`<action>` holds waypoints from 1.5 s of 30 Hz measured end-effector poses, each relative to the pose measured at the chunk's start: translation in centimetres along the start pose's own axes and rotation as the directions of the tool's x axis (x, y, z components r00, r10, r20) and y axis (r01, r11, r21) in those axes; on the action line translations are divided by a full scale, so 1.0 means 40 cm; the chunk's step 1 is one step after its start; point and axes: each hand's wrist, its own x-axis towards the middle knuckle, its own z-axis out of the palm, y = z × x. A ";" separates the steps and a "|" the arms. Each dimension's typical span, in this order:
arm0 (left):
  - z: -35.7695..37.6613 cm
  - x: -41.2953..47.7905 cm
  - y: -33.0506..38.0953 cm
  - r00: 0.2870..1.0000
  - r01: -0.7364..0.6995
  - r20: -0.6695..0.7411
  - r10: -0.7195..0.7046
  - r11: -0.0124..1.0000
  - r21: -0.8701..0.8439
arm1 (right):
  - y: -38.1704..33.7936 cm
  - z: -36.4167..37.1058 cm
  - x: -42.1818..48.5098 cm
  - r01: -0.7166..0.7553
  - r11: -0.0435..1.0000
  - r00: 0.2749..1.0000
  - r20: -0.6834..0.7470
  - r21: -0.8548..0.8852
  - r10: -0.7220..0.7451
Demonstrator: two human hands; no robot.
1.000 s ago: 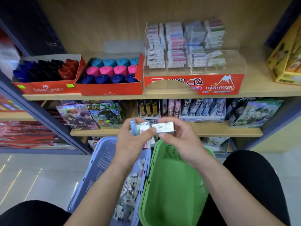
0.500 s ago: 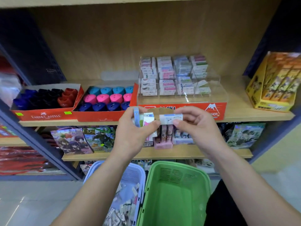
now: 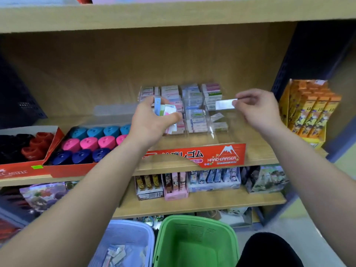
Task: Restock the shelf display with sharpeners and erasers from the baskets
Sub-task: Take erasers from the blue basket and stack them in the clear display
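The clear case (image 3: 221, 132) of stacked erasers sat on the middle shelf (image 3: 260, 157) behind a red card (image 3: 221, 155) marked "HARD ERASER". To its left stood a red box (image 3: 67, 169) of blue, pink and dark blue sharpeners (image 3: 88, 143). Further left was a second box (image 3: 11, 170) with red and black ones. A yellow box (image 3: 308, 112) of packets stood at the right end of the shelf, near the right hand (image 3: 258, 108). Picture packets (image 3: 212, 180) lined the shelf below. At the bottom, a lavender basket (image 3: 133, 227) with loose erasers in it stood just beside a green basket (image 3: 194, 232).

The left hand (image 3: 152, 124) curled round a bunch of erasers (image 3: 165, 110) and covered the case's left columns. The right hand pinched a single eraser (image 3: 225, 104) between thumb and fingertips, holding it over the case's rightmost column. The case's clear front wall and the red card stood between the person and the stacks.

Half a second earlier both hands had been together in front of the red card, the single eraser right beside the bunch. Since then they had risen and parted. The right hand had carried its eraser out over the case, while the left kept its bunch.
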 end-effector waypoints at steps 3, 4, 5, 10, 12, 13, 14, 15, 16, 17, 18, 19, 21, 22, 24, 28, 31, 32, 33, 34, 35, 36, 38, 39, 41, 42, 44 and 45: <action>0.026 0.057 -0.006 1.000 -0.002 0.002 0.002 1.000 0.002 | 0.027 0.022 0.092 0.065 0.985 0.995 0.080 -0.159 -0.053; 0.033 0.070 -0.006 1.000 -0.003 0.009 0.003 1.000 0.003 | 0.036 0.033 0.116 0.105 0.971 0.988 0.134 -0.215 -0.077; 0.040 0.081 -0.006 1.000 -0.007 0.014 0.007 1.000 0.005 | 0.042 0.044 0.135 0.152 0.950 0.976 0.190 -0.272 -0.102; 0.053 0.107 -0.018 1.000 0.000 0.032 0.000 1.000 -0.015 | 0.048 0.069 0.181 0.292 0.858 0.927 0.345 -0.422 -0.145; 0.057 0.108 -0.027 1.000 0.006 0.022 -0.005 1.000 -0.016 | 0.045 0.072 0.188 0.319 0.823 0.916 0.375 -0.470 -0.141; 0.059 0.107 -0.030 1.000 0.007 0.013 -0.007 1.000 -0.012 | 0.043 0.074 0.191 0.325 0.806 0.911 0.393 -0.495 -0.126; 0.061 0.106 -0.034 1.000 0.007 0.004 -0.007 1.000 -0.013 | 0.042 0.075 0.193 0.323 0.795 0.905 0.414 -0.513 -0.101; 0.063 0.105 -0.037 1.000 0.004 -0.001 -0.004 1.000 -0.022 | 0.039 0.075 0.195 0.324 0.791 0.896 0.436 -0.519 -0.080; 0.064 0.104 -0.041 1.000 0.004 -0.004 -0.004 0.999 -0.034 | 0.036 0.073 0.197 0.328 0.793 0.885 0.460 -0.514 -0.068; 0.063 0.105 -0.044 1.000 0.005 -0.008 -0.006 0.999 -0.047 | 0.033 0.070 0.199 0.336 0.799 0.874 0.481 -0.499 -0.067; 0.060 0.105 -0.045 1.000 0.007 -0.011 -0.008 0.998 -0.060 | 0.031 0.067 0.201 0.347 0.803 0.866 0.494 -0.484 -0.076; 0.058 0.104 -0.046 1.000 0.011 -0.012 -0.012 0.997 -0.072 | 0.029 0.064 0.202 0.355 0.808 0.862 0.500 -0.471 -0.087; 0.054 0.102 -0.045 1.000 0.020 -0.005 -0.020 0.995 -0.094 | 0.029 0.065 0.203 0.342 0.820 0.870 0.483 -0.458 -0.093; 0.054 0.101 -0.044 1.000 0.024 0.002 -0.024 0.995 -0.102 | 0.030 0.068 0.204 0.322 0.829 0.881 0.464 -0.457 -0.086; 0.056 0.098 -0.043 1.000 0.025 0.002 -0.025 0.993 -0.117 | 0.034 0.079 0.204 0.289 0.831 0.902 0.427 -0.476 -0.069; 0.061 0.102 -0.049 1.000 0.020 0.009 -0.019 0.990 -0.140 | 0.033 0.095 0.208 0.257 0.806 0.932 0.356 -0.533 -0.062; 0.057 0.106 -0.053 0.999 0.025 0.023 -0.022 0.990 -0.137 | 0.039 0.094 0.208 0.215 0.825 0.955 0.289 -0.523 -0.065; 0.054 0.106 -0.053 0.999 0.032 0.031 -0.028 0.990 -0.138 | 0.039 0.094 0.206 0.204 0.833 0.953 0.298 -0.514 -0.050; 0.052 0.107 -0.054 0.999 0.038 0.039 -0.033 0.989 -0.140 | 0.038 0.095 0.203 0.211 0.826 0.946 0.321 -0.522 -0.038; 0.051 0.109 -0.055 0.998 0.044 0.044 -0.038 0.989 -0.142 | 0.034 0.094 0.200 0.231 0.805 0.938 0.344 -0.546 -0.036; 0.050 0.111 -0.058 0.998 0.051 0.046 -0.045 0.988 -0.146 | 0.031 0.094 0.200 0.262 0.764 0.934 0.353 -0.590 -0.047; 0.049 0.112 -0.058 0.998 0.057 0.045 -0.051 0.987 -0.151 | 0.026 0.092 0.197 0.298 0.719 0.931 0.358 -0.628 -0.072; 0.049 0.113 -0.058 0.998 0.060 0.040 -0.055 0.987 -0.149 | 0.021 0.093 0.191 0.355 0.642 0.923 0.362 -0.680 -0.128; 0.049 0.111 -0.058 0.998 0.057 0.037 -0.052 0.988 -0.141 | 0.022 0.095 0.187 0.373 0.614 0.920 0.362 -0.695 -0.149; 0.047 0.107 -0.055 0.998 0.047 0.037 -0.042 0.990 -0.135 | 0.024 0.100 0.178 0.392 0.558 0.917 0.357 -0.731 -0.176; 0.046 0.104 -0.055 0.998 0.046 0.039 -0.040 0.989 -0.140 | 0.026 0.103 0.175 0.388 0.530 0.921 0.346 -0.754 -0.181; 0.043 0.102 -0.054 0.998 0.047 0.037 -0.042 0.990 -0.133 | 0.026 0.102 0.171 0.361 0.510 0.932 0.329 -0.781 -0.156; 0.041 0.101 -0.056 0.998 0.050 0.036 -0.046 0.991 -0.123 | 0.024 0.100 0.169 0.346 0.521 0.936 0.330 -0.781 -0.127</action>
